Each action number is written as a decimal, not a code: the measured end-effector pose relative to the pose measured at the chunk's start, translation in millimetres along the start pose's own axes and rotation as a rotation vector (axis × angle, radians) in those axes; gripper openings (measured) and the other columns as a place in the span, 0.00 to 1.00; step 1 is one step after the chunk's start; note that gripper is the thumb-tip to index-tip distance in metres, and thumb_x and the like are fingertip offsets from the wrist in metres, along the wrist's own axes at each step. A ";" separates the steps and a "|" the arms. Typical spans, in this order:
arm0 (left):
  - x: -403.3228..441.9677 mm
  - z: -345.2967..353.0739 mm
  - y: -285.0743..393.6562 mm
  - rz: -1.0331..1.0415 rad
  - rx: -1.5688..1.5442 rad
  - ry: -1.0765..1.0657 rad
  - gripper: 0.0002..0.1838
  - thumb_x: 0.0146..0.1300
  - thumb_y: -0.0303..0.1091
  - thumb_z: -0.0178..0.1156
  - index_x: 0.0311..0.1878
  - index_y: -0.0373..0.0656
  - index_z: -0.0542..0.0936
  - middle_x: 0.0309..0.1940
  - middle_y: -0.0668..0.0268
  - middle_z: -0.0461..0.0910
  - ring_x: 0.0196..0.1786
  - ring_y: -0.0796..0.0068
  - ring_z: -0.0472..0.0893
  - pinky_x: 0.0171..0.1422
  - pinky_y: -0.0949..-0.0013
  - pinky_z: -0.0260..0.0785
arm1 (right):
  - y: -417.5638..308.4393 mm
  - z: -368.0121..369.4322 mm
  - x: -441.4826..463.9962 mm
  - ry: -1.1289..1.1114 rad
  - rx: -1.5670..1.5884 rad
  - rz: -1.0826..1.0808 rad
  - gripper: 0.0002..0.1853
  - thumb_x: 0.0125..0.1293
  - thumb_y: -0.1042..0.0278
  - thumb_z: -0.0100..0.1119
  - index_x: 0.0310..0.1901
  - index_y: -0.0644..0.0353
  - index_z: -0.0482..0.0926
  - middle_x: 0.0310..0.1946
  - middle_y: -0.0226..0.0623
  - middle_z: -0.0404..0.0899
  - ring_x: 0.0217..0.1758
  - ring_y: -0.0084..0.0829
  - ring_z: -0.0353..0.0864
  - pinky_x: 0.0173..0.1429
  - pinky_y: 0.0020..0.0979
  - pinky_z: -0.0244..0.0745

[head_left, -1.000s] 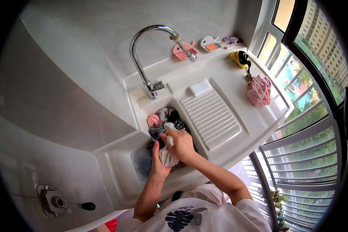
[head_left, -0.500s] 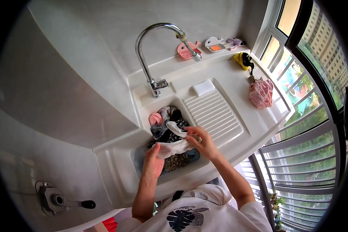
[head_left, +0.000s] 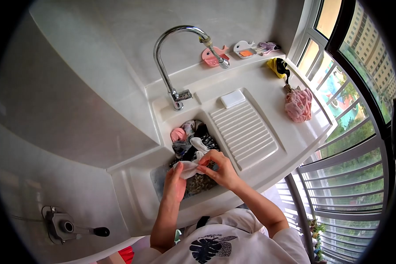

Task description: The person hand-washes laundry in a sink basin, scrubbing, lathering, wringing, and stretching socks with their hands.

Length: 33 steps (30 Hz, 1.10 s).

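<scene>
Over the sink basin [head_left: 163, 156] both hands hold a wet, thin white sock-like cloth [head_left: 188, 169]. My left hand [head_left: 175, 182] grips its left end between thumb and fingers. Close by on the right, my right hand [head_left: 220, 169] pinches the other end, thumb against fingertips. Behind the hands, a second white piece of cloth [head_left: 198, 144] lies on a heap of dark patterned clothes [head_left: 187, 154]. A pink garment [head_left: 178, 134] is at the heap's left. Water with brownish patterned cloth [head_left: 200, 185] shows beneath my hands, partly hidden by them.
A chrome faucet [head_left: 159, 66] arches behind the basin. To the right is a ribbed washboard [head_left: 244, 132] with a white soap-like block [head_left: 232, 99]. Pink cloth [head_left: 298, 105] and a yellow-and-black item [head_left: 278, 67] lie on the counter. Whale-shaped soap dishes [head_left: 212, 58] stand against the wall.
My right hand has moved left, closer to my left hand. The white cloth, stretched wider before, is now bunched between them. My left hand has barely moved.
</scene>
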<state>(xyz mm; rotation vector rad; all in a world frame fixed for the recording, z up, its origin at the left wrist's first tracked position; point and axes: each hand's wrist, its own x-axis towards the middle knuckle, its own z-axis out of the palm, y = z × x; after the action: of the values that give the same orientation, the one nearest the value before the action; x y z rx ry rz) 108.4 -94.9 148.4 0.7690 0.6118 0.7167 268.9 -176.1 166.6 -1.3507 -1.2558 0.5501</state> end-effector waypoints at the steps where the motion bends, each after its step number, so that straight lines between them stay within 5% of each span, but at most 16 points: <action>1: 0.0 -0.1 -0.3 0.012 0.019 0.027 0.17 0.66 0.42 0.56 0.43 0.36 0.79 0.41 0.62 0.81 0.47 0.72 0.79 0.56 0.66 0.66 | -0.3 0.1 0.6 0.015 -0.032 -0.019 0.08 0.54 0.71 0.68 0.33 0.59 0.77 0.29 0.32 0.76 0.33 0.28 0.76 0.43 0.29 0.67; 9: 0.5 0.9 -1.7 0.029 0.070 0.047 0.15 0.66 0.41 0.57 0.42 0.36 0.81 0.40 0.63 0.82 0.46 0.74 0.79 0.55 0.68 0.67 | -1.8 -3.8 0.0 -0.001 -0.153 -0.075 0.07 0.55 0.74 0.66 0.32 0.59 0.76 0.29 0.33 0.75 0.35 0.30 0.76 0.43 0.30 0.68; 16: 4.8 -18.8 -4.7 0.085 0.073 0.117 0.14 0.65 0.38 0.57 0.43 0.35 0.79 0.40 0.62 0.81 0.47 0.72 0.79 0.56 0.65 0.68 | 21.8 -33.2 -10.8 0.082 0.144 0.309 0.04 0.63 0.75 0.58 0.35 0.64 0.73 0.30 0.35 0.76 0.37 0.25 0.74 0.43 0.25 0.70; 18: 5.1 -25.0 -2.7 0.093 0.076 0.123 0.14 0.65 0.38 0.57 0.43 0.36 0.79 0.41 0.63 0.81 0.47 0.72 0.79 0.56 0.65 0.68 | 39.1 -59.8 -16.0 0.093 -0.095 0.236 0.07 0.64 0.73 0.57 0.43 0.62 0.74 0.36 0.38 0.77 0.40 0.30 0.76 0.46 0.31 0.71; 20: 4.4 -25.4 -1.5 0.099 0.078 0.128 0.13 0.65 0.38 0.58 0.43 0.36 0.78 0.41 0.63 0.80 0.47 0.72 0.79 0.56 0.65 0.68 | 38.2 -75.4 -16.2 0.187 -1.046 0.097 0.19 0.63 0.66 0.58 0.55 0.59 0.72 0.44 0.41 0.76 0.48 0.41 0.75 0.48 0.37 0.70; 21: 3.5 -23.6 -0.2 0.074 0.073 0.107 0.13 0.65 0.38 0.58 0.44 0.36 0.78 0.43 0.63 0.80 0.48 0.72 0.78 0.56 0.65 0.67 | 34.8 -78.5 -18.3 0.148 -1.161 0.134 0.28 0.63 0.64 0.58 0.64 0.57 0.65 0.52 0.44 0.72 0.56 0.47 0.69 0.60 0.41 0.64; 22: 5.0 -20.0 0.3 0.052 0.068 0.081 0.13 0.65 0.38 0.58 0.45 0.37 0.77 0.44 0.63 0.79 0.49 0.72 0.77 0.56 0.65 0.67 | 32.6 -76.8 -17.1 0.152 -1.165 0.134 0.28 0.63 0.64 0.58 0.64 0.57 0.65 0.52 0.44 0.72 0.56 0.47 0.69 0.60 0.41 0.64; 24: 5.8 -11.5 -5.1 0.021 0.091 0.071 0.14 0.65 0.39 0.57 0.46 0.37 0.77 0.46 0.63 0.78 0.50 0.73 0.77 0.56 0.66 0.67 | 26.1 -59.5 -14.2 0.066 -0.491 0.080 0.27 0.65 0.62 0.55 0.65 0.56 0.64 0.54 0.46 0.71 0.58 0.46 0.67 0.63 0.40 0.61; 27: 10.5 5.2 -9.4 -0.052 -0.025 0.063 0.14 0.66 0.39 0.56 0.47 0.38 0.77 0.46 0.65 0.78 0.51 0.75 0.76 0.56 0.69 0.66 | 29.5 -20.5 -8.1 -0.069 -0.110 0.022 0.27 0.67 0.58 0.54 0.65 0.56 0.63 0.58 0.44 0.69 0.59 0.43 0.68 0.63 0.37 0.61; 29: 12.1 13.8 -4.4 -0.087 -0.121 0.090 0.14 0.67 0.39 0.56 0.47 0.38 0.77 0.44 0.67 0.78 0.48 0.79 0.75 0.54 0.75 0.65 | 25.1 -0.2 -7.5 -0.160 0.495 0.437 0.24 0.67 0.53 0.54 0.59 0.59 0.71 0.46 0.36 0.76 0.49 0.31 0.73 0.53 0.32 0.68; 30: 12.7 6.8 -5.0 -0.081 -0.118 0.090 0.14 0.67 0.39 0.56 0.47 0.38 0.77 0.44 0.67 0.78 0.48 0.79 0.75 0.54 0.75 0.65 | 31.4 1.2 -9.4 -0.163 0.497 0.431 0.24 0.67 0.53 0.54 0.59 0.59 0.71 0.46 0.36 0.76 0.49 0.31 0.73 0.53 0.32 0.68; 32: 13.5 -10.5 -2.4 0.118 0.182 0.129 0.14 0.66 0.40 0.57 0.45 0.38 0.77 0.41 0.69 0.77 0.45 0.81 0.75 0.52 0.76 0.65 | 42.5 -0.3 -9.5 -0.365 0.279 0.607 0.20 0.66 0.52 0.57 0.48 0.62 0.78 0.31 0.28 0.76 0.35 0.19 0.71 0.39 0.25 0.68; 33: 13.2 -18.0 -1.9 0.184 0.166 0.157 0.13 0.66 0.39 0.57 0.42 0.39 0.77 0.39 0.70 0.77 0.42 0.82 0.75 0.49 0.75 0.66 | 46.2 -0.6 -13.2 -0.206 0.363 0.612 0.17 0.66 0.55 0.58 0.36 0.64 0.80 0.20 0.24 0.70 0.28 0.15 0.65 0.30 0.22 0.62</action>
<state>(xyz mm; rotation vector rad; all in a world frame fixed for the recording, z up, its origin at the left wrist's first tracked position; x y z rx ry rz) 104.2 -78.6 133.6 0.9374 0.7561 0.9095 281.4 -177.6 120.3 -1.3765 -0.8252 1.3059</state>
